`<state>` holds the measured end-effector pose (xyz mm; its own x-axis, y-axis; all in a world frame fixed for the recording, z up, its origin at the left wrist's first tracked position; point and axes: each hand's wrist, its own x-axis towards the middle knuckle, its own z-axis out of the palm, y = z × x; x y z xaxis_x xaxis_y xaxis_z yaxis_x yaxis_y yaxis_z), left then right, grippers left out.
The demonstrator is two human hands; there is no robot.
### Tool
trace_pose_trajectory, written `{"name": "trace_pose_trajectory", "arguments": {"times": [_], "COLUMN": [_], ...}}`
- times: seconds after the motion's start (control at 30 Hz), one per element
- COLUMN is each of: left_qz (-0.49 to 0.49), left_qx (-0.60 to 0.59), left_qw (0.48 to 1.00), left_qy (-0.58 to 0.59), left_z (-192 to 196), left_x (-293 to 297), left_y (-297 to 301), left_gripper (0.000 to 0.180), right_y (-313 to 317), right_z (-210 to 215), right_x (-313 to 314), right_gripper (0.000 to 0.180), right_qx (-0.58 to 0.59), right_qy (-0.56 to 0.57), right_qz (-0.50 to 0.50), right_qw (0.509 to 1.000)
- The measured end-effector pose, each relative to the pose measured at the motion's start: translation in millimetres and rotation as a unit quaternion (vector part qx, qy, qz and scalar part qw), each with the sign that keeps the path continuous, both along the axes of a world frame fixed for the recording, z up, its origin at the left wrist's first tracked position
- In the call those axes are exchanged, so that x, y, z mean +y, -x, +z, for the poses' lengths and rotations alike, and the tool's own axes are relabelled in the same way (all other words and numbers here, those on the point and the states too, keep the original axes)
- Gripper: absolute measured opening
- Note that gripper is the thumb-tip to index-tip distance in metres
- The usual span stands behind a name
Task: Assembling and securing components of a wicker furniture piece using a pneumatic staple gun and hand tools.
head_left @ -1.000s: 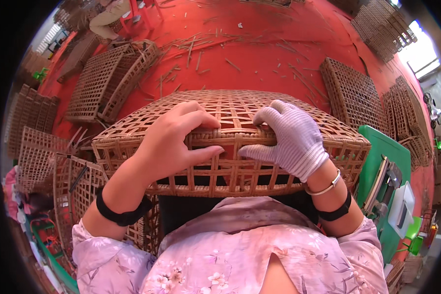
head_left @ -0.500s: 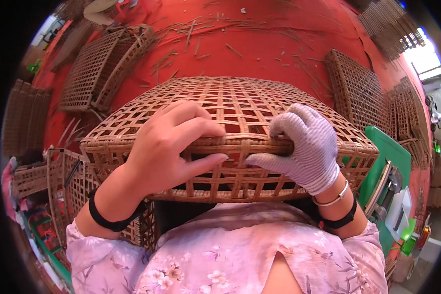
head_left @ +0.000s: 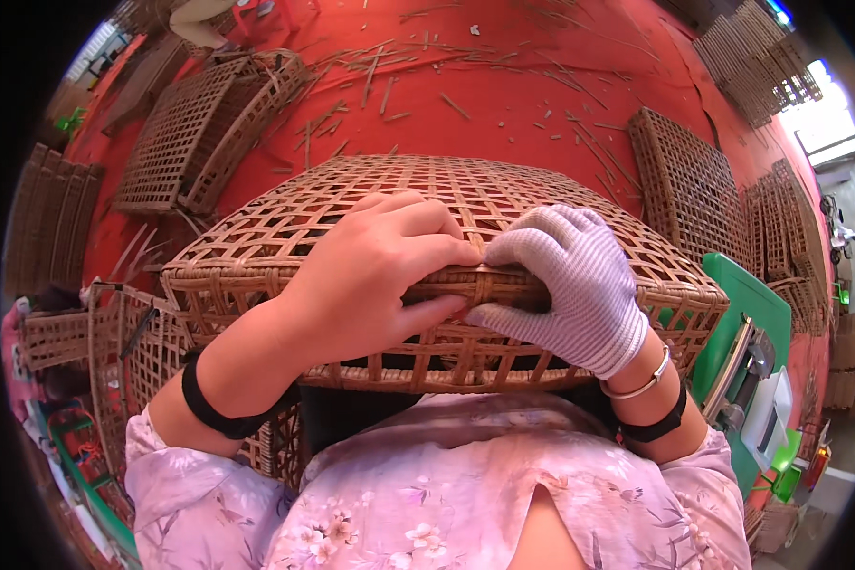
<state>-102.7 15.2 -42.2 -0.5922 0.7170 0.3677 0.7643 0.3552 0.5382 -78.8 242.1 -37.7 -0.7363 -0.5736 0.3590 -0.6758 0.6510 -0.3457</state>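
A brown basket of open woven rattan [head_left: 285, 242] lies across my lap, its lattice face up and its near edge toward me. My bare left hand [head_left: 380, 271] pinches the rim at the middle of that near edge, thumb below and fingers above. Right beside it, my right hand [head_left: 575, 285], in a grey-white striped knit glove, grips the same rim with its thumb underneath. The two hands almost meet. Between their fingertips a short stretch of wrapped rim shows; whether a loose strand end is held there I cannot make out.
A green stool [head_left: 755, 304] at my right carries tools and a white tray. More woven panels [head_left: 176, 138] lie at the far left, with another [head_left: 689, 185] at the right. Cane scraps [head_left: 456, 104] litter the red floor covering. A person's leg [head_left: 199, 21] shows at the top left.
My left hand has slid right along the rim and my right hand slightly left, so the gap between them has narrowed. The basket has barely shifted.
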Motion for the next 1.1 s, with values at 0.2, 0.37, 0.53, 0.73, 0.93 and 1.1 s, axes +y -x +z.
{"name": "trace_pose_trajectory", "arguments": {"times": [0.2,0.37,0.53,0.73,0.93,1.1], "left_qz": [0.012,0.01,0.101,0.211,0.183,0.177], "left_qx": [0.053,0.018,0.014,-0.021,0.046,0.044], "left_qw": [0.999,1.0,0.99,0.972,0.979,0.981], "left_qy": [0.001,0.02,0.095,0.097,0.076,0.072], "left_z": [-1.6,-2.5,26.7,27.2,13.7,12.7], "left_x": [-4.8,-11.0,-89.0,-175.7,-186.0,-194.3], "left_y": [-4.8,-15.1,-28.6,-42.4,-42.0,-32.3], "left_gripper": [0.034,0.035,0.036,0.038,0.036,0.029], "right_y": [-0.8,-5.2,-9.5,-6.4,-8.9,-11.6], "right_z": [5.5,6.2,7.3,5.5,6.1,7.2], "right_x": [-5.4,-8.1,-6.3,-11.3,-14.3,-12.3], "right_gripper": [0.041,0.041,0.041,0.04,0.04,0.036], "right_qx": [0.024,0.02,0.038,0.044,0.049,0.042], "right_qy": [0.006,0.009,0.014,0.009,0.009,0.008], "right_qz": [0.026,0.021,0.01,0.006,0.002,-0.006], "right_qw": [0.999,1.0,0.999,0.999,0.999,0.999]}}
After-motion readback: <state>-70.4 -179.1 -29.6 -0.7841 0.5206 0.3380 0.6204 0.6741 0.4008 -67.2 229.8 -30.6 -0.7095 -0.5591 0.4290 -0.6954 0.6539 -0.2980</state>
